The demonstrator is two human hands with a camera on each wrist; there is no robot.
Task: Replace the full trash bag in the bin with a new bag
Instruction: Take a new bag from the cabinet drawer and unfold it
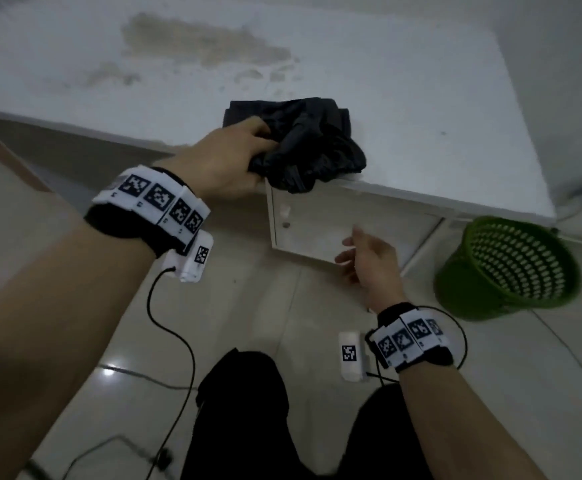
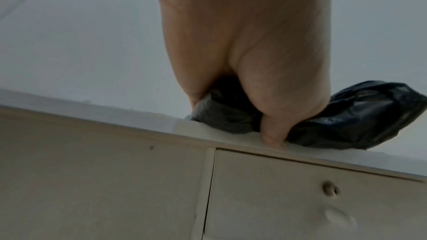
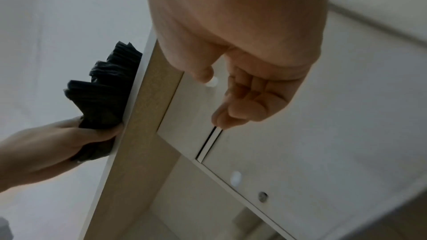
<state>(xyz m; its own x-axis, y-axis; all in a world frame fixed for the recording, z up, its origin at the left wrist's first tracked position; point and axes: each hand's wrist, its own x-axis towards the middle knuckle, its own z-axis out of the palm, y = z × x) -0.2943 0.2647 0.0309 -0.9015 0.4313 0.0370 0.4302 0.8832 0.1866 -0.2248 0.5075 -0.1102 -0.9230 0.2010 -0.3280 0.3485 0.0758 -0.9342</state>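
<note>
Black plastic, crumpled: that is the 1 trash bag [image 1: 312, 150] in view, lying on the near edge of the white counter [image 1: 403, 98], and there is 1 green bin [image 1: 507, 268] with perforated walls on the tiled floor at 3 o'clock. 2 of my hands show, each with a marker band at the wrist.

My left hand [image 1: 227, 161] reaches forward to 12 o'clock, palm down, fingers and thumb curled into the bag's left end, gripping a bunch of it right at the counter's lip. The rest of the bag spreads away from my fingers toward 1 o'clock, part of it drooping over the edge above a cabinet door [image 1: 313, 226].

My right hand [image 1: 369, 261] hangs lower, at 2 o'clock, in front of that door, fingers loosely curled, holding nothing, well apart from the bag and left of the bin.
</note>
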